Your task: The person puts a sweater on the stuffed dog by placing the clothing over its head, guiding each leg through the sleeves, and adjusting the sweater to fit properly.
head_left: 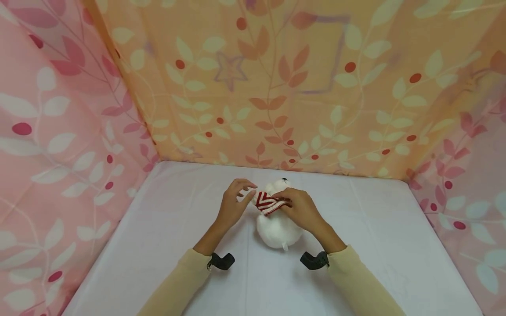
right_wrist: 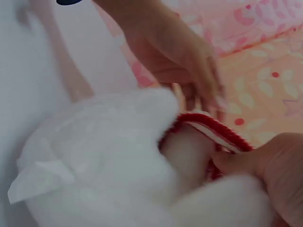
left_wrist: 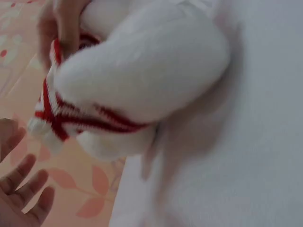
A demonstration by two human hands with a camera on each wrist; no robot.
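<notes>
A white plush toy [head_left: 278, 230] lies on the white table, its dark nose pointing to the far side. Around its neck area sits a red-and-white striped knitted piece [head_left: 265, 202], which looks like a scarf; its full shape is partly hidden. My right hand [head_left: 301, 208] pinches the edge of the knit, thumb against the red border [right_wrist: 227, 135] in the right wrist view. Just left of the toy is my left hand [head_left: 235, 204], fingers spread and loosely bent. In the left wrist view those fingers [left_wrist: 31, 187] stand apart from the knit.
The white-covered table [head_left: 158, 245] ends at a patterned orange cloth wall [head_left: 272, 87] at the back. Pink patterned cloth [head_left: 51, 175] hangs on both sides. A black wrist mount [head_left: 223, 261] sticks out from each cuff. A white tag [right_wrist: 40, 179] hangs off the toy.
</notes>
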